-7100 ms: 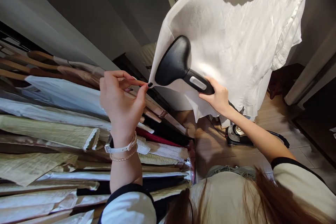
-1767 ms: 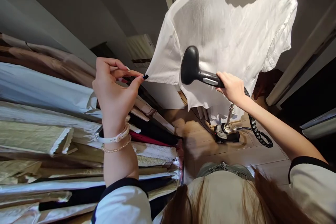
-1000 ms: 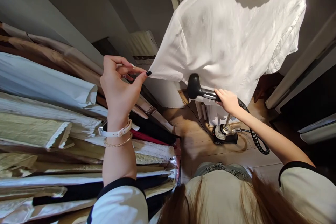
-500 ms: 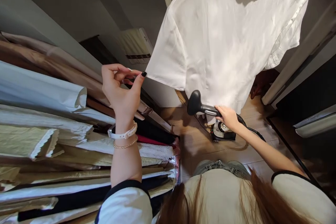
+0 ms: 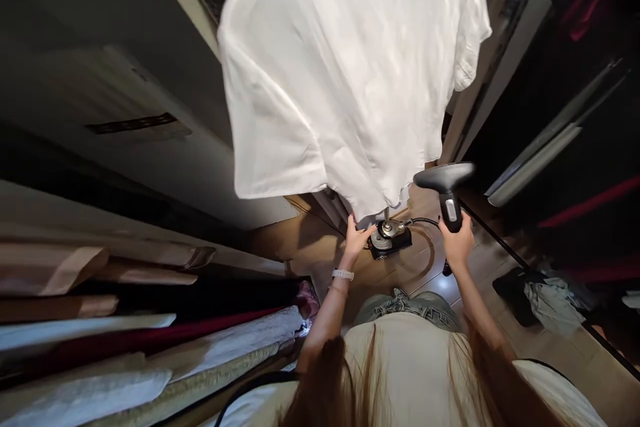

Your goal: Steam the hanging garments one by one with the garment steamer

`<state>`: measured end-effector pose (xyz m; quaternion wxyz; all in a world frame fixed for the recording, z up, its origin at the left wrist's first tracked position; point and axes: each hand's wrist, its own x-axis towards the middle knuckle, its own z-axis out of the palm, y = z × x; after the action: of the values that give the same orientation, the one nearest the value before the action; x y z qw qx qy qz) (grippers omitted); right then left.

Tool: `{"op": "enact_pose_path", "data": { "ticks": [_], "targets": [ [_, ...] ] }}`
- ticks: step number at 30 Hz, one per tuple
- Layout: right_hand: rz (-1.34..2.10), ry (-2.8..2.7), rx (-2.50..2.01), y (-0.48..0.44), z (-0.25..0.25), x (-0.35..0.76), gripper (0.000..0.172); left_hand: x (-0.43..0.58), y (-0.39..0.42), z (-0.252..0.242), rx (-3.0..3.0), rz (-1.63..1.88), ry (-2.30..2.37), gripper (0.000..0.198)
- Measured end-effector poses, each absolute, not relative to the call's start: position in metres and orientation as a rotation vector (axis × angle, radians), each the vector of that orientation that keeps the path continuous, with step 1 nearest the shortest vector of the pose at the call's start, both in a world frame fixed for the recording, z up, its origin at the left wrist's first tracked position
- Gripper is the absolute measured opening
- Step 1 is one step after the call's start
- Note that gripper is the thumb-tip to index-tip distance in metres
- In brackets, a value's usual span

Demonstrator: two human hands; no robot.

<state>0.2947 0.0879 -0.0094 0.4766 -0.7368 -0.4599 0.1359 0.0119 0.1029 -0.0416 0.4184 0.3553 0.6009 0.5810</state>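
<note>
A white short-sleeved shirt (image 5: 350, 80) hangs in front of me, its lower part gathered in soft folds. My left hand (image 5: 356, 241) is low at the shirt's bottom hem, thumb and fingers apart. Whether its fingertips touch the cloth I cannot tell. In my right hand (image 5: 457, 243) is the handle of a black garment steamer head (image 5: 445, 177), held upright to the right of the shirt and apart from it. A ribbed hose (image 5: 424, 220) runs near the steamer base (image 5: 390, 239) on the floor.
Clothes on a rack (image 5: 150, 347) fill the lower left. Dark garments hang on the right, above a crumpled pale cloth (image 5: 555, 303) by a black floor rail (image 5: 493, 233). A grey wall panel (image 5: 215, 173) stands at the left, beside the wooden floor (image 5: 410, 267).
My left hand has let go of the sleeve edge and dropped down to the hem. My right hand has swung the steamer head right and turned it upright. The view has shifted right.
</note>
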Motion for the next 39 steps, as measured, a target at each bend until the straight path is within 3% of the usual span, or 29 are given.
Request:
{"op": "enact_pose_path", "data": {
  "ticks": [3, 6, 17, 31, 39],
  "targets": [
    [0.358, -0.909, -1.755, 0.086, 0.001, 0.301, 0.066, 0.028, 0.116, -0.052, 0.771, 1.573, 1.47, 0.05],
    [0.396, -0.844, -1.684, 0.082, 0.009, 0.305, 0.065, 0.027, 0.114, -0.056, 0.709, 1.658, 1.524, 0.038],
    [0.593, -1.294, -1.471, 0.084, 0.041, 0.267, 0.052, -0.016, 0.004, -0.036, 0.629, 1.926, 1.806, 0.039],
    [0.472, -1.748, -0.962, 0.122, 0.156, 0.183, 0.049, -0.035, -0.051, -0.032, 0.563, 1.892, 1.838, 0.04],
    [0.4, -1.879, -1.057, 0.115, 0.14, 0.177, 0.05, -0.029, -0.045, -0.032, 0.681, 1.779, 1.749, 0.038]
  ]
}}
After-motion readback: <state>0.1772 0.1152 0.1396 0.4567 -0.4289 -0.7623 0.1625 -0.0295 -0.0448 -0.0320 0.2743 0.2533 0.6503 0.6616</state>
